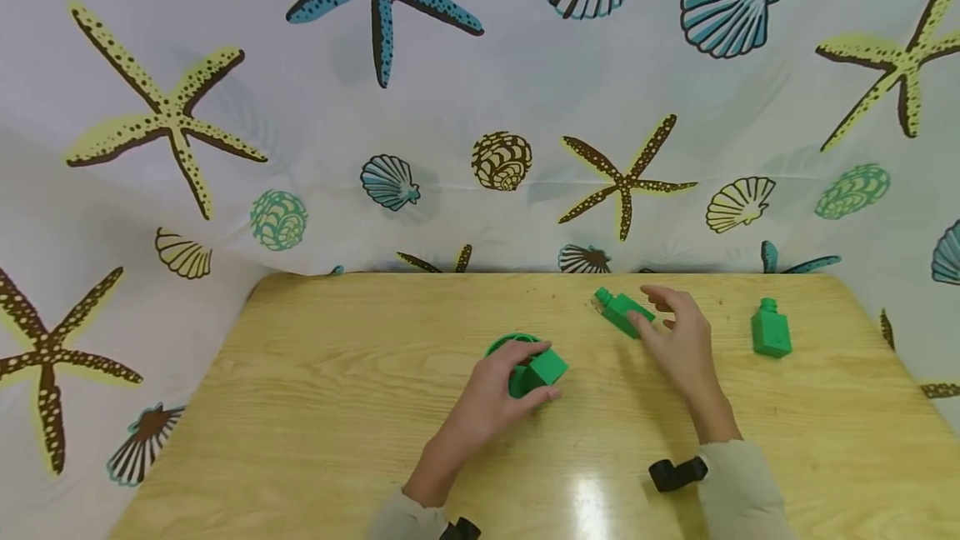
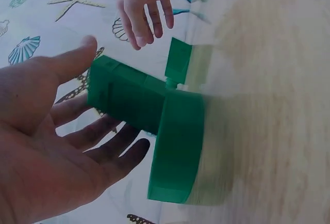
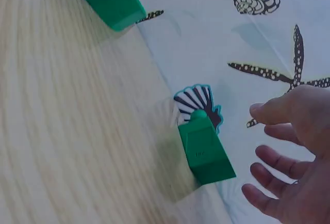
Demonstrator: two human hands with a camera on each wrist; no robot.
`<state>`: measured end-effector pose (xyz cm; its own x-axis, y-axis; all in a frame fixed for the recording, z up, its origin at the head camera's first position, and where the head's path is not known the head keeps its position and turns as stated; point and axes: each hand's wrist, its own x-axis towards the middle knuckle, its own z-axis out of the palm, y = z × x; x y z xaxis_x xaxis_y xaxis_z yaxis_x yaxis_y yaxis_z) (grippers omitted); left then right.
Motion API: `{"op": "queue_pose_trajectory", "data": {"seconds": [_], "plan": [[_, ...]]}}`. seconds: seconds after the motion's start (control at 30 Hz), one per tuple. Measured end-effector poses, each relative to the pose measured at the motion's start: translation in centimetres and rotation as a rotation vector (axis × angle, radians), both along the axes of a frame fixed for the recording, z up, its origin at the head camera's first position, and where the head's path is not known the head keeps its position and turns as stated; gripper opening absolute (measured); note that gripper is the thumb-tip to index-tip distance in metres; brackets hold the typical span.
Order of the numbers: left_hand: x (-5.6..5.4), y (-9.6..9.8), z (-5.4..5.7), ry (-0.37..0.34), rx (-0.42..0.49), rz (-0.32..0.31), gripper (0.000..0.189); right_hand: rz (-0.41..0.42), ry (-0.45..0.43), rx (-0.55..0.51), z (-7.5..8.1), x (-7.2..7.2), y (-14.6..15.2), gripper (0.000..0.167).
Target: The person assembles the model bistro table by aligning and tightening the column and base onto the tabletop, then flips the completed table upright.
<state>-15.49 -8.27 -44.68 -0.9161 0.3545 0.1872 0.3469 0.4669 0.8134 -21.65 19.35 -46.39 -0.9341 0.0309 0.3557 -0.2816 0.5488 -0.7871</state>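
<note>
Head view shows left hand by block, right hand by bottle

Can make out no whole word, brand or number in the head view or in either wrist view. Shows just one trace of lettering: in the right wrist view, on the green bottle, a tiny mark near the middle of the face turned to the camera. Looks like a short row of characters, slightly darker than the green around it. Cannot be read at this size and blur, nor told apart as letters or digits, printed or moulded.
</note>
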Motion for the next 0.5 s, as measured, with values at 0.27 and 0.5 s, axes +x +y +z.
{"op": "queue_pose_trajectory", "data": {"seconds": [0.27, 0.5], "plan": [[0.5, 0.3, 0.1, -0.012, 0.025, 0.022, 0.047, -0.036, -0.195, -0.032, -1.2, -0.1, 1.0, 0.050], [0.1, -0.6, 0.1, -0.077, 0.091, -0.120, 0.041, -0.014, -0.311, -0.013, -1.9, -0.6, 1.3, 0.052]]}}
